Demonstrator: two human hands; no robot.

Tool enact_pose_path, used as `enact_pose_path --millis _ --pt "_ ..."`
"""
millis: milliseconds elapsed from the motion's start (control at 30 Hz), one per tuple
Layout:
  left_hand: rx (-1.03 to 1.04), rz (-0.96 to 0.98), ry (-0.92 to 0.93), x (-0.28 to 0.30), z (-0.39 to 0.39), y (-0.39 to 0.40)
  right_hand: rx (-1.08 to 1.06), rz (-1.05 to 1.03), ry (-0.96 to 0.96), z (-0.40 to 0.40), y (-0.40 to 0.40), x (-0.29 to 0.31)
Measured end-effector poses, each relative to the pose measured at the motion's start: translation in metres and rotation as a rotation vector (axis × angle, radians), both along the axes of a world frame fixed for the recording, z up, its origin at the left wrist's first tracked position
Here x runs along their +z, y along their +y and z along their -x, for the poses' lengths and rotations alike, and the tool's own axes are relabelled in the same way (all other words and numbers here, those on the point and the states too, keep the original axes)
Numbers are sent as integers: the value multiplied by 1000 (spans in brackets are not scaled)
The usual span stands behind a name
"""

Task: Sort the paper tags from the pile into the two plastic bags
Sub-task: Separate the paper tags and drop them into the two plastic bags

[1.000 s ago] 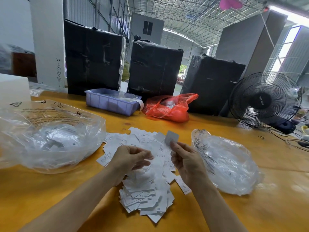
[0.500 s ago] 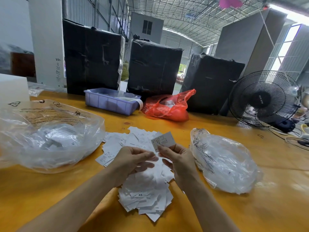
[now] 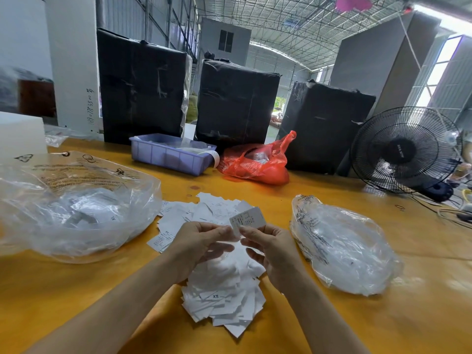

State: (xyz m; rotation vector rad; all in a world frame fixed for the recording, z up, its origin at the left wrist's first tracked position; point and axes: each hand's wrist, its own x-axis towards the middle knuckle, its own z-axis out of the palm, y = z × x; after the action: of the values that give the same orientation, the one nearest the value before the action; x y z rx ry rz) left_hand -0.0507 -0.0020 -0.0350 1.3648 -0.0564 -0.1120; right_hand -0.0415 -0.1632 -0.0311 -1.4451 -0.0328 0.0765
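Plastic billows at our far left, where the larger clear bag [image 3: 76, 208] touches the pile of paper tags [image 3: 219, 284] at its near edge. Over that pile our left hand [image 3: 196, 244] curls loosely, and we cannot tell if it holds anything, while our right hand [image 3: 270, 249] pinches one tag [image 3: 247, 218]. Bare yellow table [image 3: 421, 315] separates the pile from the smaller clear bag [image 3: 342, 246] on the right.

Purple plastic bin [image 3: 168, 155], red plastic bag [image 3: 258, 164], three black-wrapped bales [image 3: 235, 103], black fan [image 3: 406, 149], yellow table [image 3: 383, 315]
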Motion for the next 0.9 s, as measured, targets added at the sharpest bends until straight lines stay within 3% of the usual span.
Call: enact_pose_path --millis 200,333,433,567,667,900 --pt "54 -16 -10 1 0 0 110 -8 96 1 -2 3" --pt "42 -21 -17 1 -1 -1 169 100 95 2 -4 3" --pt "7 -26 -23 0 0 -2 196 175 16 5 -2 4" --pt "64 22 16 0 -2 -2 -19 221 -219 3 -1 5" --pt "87 59 48 0 -2 -3 -64 246 -378 4 3 4" --pt "160 41 43 -3 0 -11 -69 299 -438 3 9 -4"
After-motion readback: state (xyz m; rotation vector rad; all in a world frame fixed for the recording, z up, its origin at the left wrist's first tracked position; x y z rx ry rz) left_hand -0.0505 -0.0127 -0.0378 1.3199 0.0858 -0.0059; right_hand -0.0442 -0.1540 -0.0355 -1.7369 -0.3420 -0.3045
